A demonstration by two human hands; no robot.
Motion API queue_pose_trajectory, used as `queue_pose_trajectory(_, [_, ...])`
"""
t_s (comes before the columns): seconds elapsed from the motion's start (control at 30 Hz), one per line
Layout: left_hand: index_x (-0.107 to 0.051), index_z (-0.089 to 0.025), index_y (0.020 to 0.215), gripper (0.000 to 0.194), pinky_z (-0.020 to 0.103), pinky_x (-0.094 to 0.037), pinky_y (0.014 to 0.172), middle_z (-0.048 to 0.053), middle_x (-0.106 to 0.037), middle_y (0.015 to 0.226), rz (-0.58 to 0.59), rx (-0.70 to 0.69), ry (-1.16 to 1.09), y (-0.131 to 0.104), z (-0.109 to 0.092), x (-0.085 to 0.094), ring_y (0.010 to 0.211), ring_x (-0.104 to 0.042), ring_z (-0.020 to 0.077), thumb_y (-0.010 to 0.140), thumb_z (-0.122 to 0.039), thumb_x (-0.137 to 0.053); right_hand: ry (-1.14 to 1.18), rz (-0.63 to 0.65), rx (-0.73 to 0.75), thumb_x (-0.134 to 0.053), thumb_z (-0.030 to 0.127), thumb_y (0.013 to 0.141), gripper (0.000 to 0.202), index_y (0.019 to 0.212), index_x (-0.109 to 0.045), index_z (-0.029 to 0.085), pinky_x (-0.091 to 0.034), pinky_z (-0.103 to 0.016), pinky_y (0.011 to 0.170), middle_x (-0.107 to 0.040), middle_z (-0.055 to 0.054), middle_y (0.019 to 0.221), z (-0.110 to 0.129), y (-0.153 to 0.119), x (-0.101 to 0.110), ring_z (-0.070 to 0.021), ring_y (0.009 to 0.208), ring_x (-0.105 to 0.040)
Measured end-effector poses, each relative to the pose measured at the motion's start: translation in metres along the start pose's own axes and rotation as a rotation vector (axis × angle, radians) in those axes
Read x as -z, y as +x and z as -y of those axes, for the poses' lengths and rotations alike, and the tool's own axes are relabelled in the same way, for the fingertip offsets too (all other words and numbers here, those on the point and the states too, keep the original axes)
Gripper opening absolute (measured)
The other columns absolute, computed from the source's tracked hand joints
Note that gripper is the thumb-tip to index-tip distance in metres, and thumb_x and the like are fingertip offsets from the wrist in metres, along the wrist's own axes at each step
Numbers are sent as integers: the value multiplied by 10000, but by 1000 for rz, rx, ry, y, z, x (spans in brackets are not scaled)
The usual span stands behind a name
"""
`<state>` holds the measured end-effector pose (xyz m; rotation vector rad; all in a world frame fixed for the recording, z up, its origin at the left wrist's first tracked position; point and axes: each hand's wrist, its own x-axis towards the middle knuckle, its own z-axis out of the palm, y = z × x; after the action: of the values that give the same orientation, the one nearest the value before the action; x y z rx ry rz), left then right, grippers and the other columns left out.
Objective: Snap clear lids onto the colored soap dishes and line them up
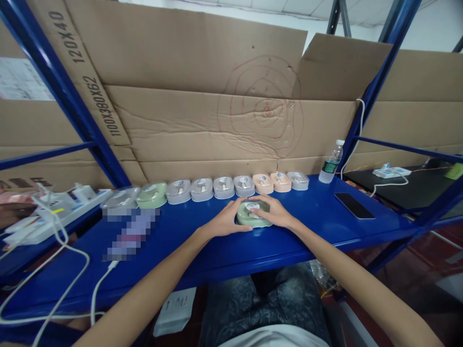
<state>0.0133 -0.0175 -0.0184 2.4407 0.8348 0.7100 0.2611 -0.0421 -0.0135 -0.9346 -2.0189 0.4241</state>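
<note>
Between my two hands, on the blue shelf top (217, 255), is a pale green case with a clear lid and a round white label (257, 222). My left hand (231, 219) curves around its left side, thumb along the front edge. My right hand (274, 212) wraps its right side, with fingers over the back and the thumb on the lid. Behind it stands a row of similar cases: a grey one (224, 187), a peach one (263, 183), a green one (152, 194) and several more.
At the right are a water bottle (330, 166) and a dark phone (354, 206). A pixelated device on a white cable (97, 284) lies left, near power strips (47, 221). Blue posts (383, 62) and cardboard (181, 115) bound the shelf.
</note>
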Motion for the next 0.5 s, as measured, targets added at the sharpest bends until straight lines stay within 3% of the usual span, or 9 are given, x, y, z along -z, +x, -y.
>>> queue_pose_trajectory(0.1, [-379,-266,1620,1037,588,-417,1207,155,-489,1618,-4,5,-6,0,-1,0,1466,-491,415,789,-607,-896,53,-4,7,-718,491,992,397,1335,-719,290,-549,-465,1104,-761,-62,1327,-1,-1,1,-270,1232,-722])
queue_pose_trajectory(0.27, [-447,-267,1552,980,588,-437,1185,147,-545,1557,-36,20,-18,0,-1,0,1421,-539,411,754,-577,-925,-108,11,32,-717,489,989,455,1404,-674,306,-543,-485,1097,-736,-71,1357,2,-6,2,-283,1242,-707])
queue_pose_trajectory(0.5, [-527,-255,1446,862,550,-499,1099,123,-630,1412,-46,5,-19,1,-2,0,1309,-610,394,752,-569,-929,-196,58,0,-844,558,856,662,1435,-646,305,-536,-491,1085,-703,-84,1367,7,-8,4,-305,1247,-687])
